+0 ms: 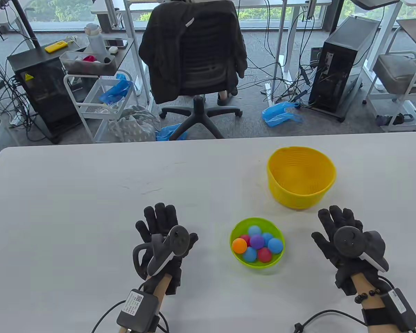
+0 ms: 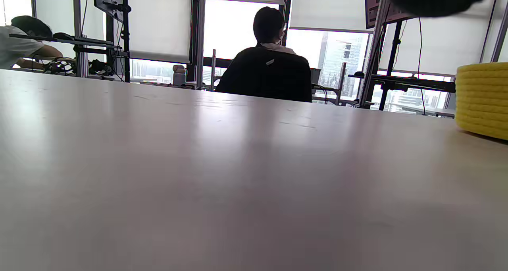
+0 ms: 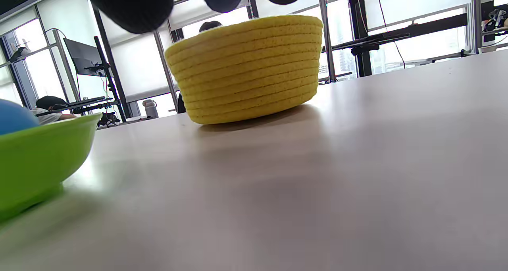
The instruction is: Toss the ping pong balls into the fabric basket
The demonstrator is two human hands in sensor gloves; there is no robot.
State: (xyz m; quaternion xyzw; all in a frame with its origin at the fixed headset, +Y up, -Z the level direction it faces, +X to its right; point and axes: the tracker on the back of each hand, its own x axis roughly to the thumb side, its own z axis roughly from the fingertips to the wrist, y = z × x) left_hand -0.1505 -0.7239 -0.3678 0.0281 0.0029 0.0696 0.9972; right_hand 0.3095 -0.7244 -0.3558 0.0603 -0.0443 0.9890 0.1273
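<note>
A yellow fabric basket (image 1: 301, 177) stands empty on the white table, right of centre; it also shows in the right wrist view (image 3: 246, 68) and at the right edge of the left wrist view (image 2: 482, 98). A green bowl (image 1: 257, 241) in front of it holds several ping pong balls, blue, red, purple and one orange (image 1: 239, 245). My left hand (image 1: 163, 229) rests flat on the table, fingers spread, left of the bowl. My right hand (image 1: 339, 230) rests flat, fingers spread, right of the bowl, just below the basket. Both hands hold nothing.
The white table (image 1: 72, 208) runs wide to the left. Beyond its far edge stand an office chair with a black jacket (image 1: 194, 52), a white cart (image 1: 97, 104) and a computer tower (image 1: 343, 62). The green bowl's rim shows in the right wrist view (image 3: 39, 156).
</note>
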